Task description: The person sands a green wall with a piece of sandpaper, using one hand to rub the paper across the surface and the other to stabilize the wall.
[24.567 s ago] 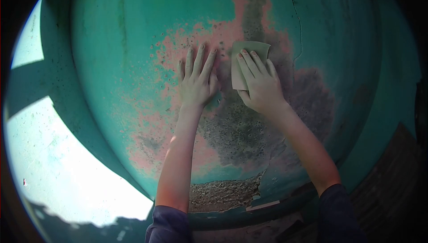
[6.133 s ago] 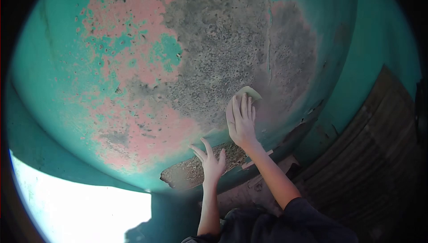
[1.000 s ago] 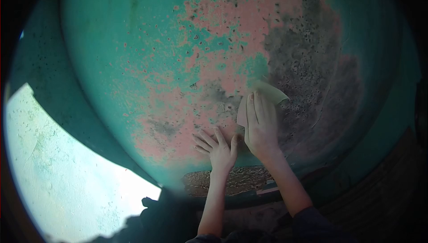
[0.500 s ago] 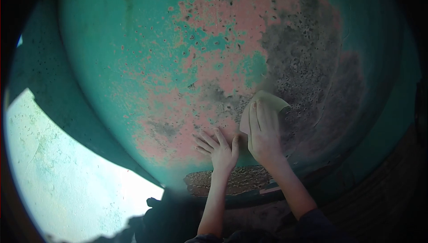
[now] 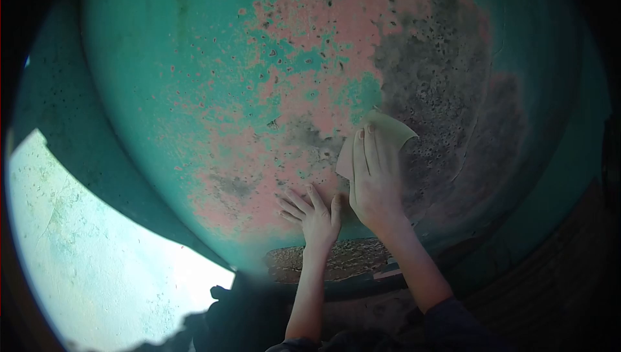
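A curved metal panel fills most of the view, its green paint worn down to pink patches and a pitted dark grey area. My right hand holds a pale sheet of sandpaper flat against it, fingers together on top of the sheet. The sheet's right corner curls up off the surface, and its middle is hidden under the fingers. To the left and a little lower, my left hand rests on the pink area with its fingers spread and nothing in it.
Below my hands, a strip of rough brown, flaking surface runs along the panel's lower edge. A brightly lit pale surface shows at the lower left, past the green rim. The lower right is in deep shadow.
My right hand and the sandpaper have moved up and slightly left across the panel. My left hand stays in nearly the same place, fingers still spread.
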Motion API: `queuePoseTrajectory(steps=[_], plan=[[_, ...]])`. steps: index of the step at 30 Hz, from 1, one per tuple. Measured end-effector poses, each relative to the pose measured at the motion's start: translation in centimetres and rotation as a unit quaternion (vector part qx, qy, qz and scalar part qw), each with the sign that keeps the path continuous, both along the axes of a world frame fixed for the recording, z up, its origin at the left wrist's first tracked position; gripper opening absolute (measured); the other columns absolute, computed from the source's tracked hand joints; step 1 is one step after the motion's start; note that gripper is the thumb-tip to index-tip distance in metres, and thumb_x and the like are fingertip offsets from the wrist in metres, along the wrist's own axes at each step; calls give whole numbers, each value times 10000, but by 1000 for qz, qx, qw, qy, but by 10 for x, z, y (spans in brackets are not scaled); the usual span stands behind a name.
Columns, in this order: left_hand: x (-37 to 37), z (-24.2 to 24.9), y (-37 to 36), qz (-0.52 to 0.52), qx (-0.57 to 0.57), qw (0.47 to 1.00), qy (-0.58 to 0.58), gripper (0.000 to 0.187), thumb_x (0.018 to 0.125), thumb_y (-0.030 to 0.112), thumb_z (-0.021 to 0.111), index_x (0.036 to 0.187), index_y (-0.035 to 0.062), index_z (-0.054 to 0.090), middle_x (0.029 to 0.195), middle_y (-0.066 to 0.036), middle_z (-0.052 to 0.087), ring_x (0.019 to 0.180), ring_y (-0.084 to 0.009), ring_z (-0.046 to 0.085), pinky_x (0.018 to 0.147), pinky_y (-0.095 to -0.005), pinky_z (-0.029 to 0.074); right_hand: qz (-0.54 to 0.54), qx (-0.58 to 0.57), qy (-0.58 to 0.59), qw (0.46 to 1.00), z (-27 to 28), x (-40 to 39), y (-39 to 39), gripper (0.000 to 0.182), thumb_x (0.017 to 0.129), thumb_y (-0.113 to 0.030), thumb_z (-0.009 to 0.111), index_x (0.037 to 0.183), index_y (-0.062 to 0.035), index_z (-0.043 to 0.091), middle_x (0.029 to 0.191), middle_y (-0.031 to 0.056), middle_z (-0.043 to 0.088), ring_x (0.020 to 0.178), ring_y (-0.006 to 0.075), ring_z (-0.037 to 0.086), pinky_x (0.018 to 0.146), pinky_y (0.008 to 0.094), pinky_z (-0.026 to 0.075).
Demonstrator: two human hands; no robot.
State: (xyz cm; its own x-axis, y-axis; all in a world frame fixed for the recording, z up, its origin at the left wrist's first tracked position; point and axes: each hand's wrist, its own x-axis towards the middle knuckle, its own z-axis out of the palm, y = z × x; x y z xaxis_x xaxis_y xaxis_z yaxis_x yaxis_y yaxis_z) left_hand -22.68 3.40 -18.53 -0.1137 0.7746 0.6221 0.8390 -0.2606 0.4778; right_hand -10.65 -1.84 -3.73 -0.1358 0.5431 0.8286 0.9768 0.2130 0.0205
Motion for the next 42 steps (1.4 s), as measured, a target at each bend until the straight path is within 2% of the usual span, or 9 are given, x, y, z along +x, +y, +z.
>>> queuePoseTrajectory(steps=[6,9,16,22,27,31,36,38,42], plan=[[1,-1,2,3,36,999,9,846,1010,596,445,1562,-15,251,1580,-429,-49,1407,-691,-136,1057,-813,-59,-34,-15,-15,999,-31,8,-6,692,904,-174,571,1526,41,358,1579,206,375,1477,330,353,1198,530,264],[2,-2,2,7,35,999,15,839,1011,586,450,1561,-16,256,1581,-428,-43,1405,-694,-134,1055,-815,-58,-31,5,-18,999,10,2,-4,711,905,-199,583,1532,38,347,1596,196,353,1485,326,340,1197,535,261],[2,-8,6,5,75,997,7,837,1016,575,454,1591,30,185,1584,-421,-53,1397,-705,-136,1046,-823,-55,0,-17,-6,1000,-31,1,-7,675,902,-190,569,1515,29,389,1591,185,366,1472,305,365,1186,521,292],[2,-9,7,5,74,997,4,848,1015,575,457,1606,53,142,1591,-409,-59,1401,-702,-130,1041,-828,-57,36,1,-52,998,0,4,-1,650,898,-176,560,1503,16,418,1570,169,413,1443,288,413,1178,515,299],[1,-11,11,6,117,993,14,841,1017,579,449,1598,44,159,1591,-409,-51,1406,-694,-133,1047,-822,-62,17,-17,-66,998,-35,15,-7,650,894,-168,565,1500,16,423,1567,170,418,1444,283,413,1180,511,298],[2,-13,10,7,76,997,15,841,1016,582,453,1594,43,166,1586,-416,-50,1406,-692,-138,1044,-824,-61,32,-1,-57,998,2,6,-1,645,897,-169,567,1498,19,425,1562,174,421,1441,292,416,1183,517,289],[0,-5,4,-4,38,999,2,831,1017,563,460,1592,38,171,1579,-428,-51,1397,-702,-145,1037,-830,-56,34,-2,-31,999,-19,-1,-5,649,902,-171,565,1504,20,416,1561,183,416,1451,302,401,1189,526,274],[-1,-11,7,-16,99,995,6,826,1017,568,455,1586,29,195,1576,-432,-49,1396,-703,-143,1038,-829,-55,29,-22,-29,999,-39,-4,-7,652,903,-171,565,1506,21,412,1561,189,412,1456,306,393,1191,530,270],[0,-14,9,-14,86,996,6,834,1011,566,470,1585,29,193,1574,-434,-50,1395,-705,-138,1033,-834,-53,24,-18,-26,999,-20,-6,-2,668,901,-180,573,1511,29,399,1566,201,399,1461,312,385,1190,541,264]])
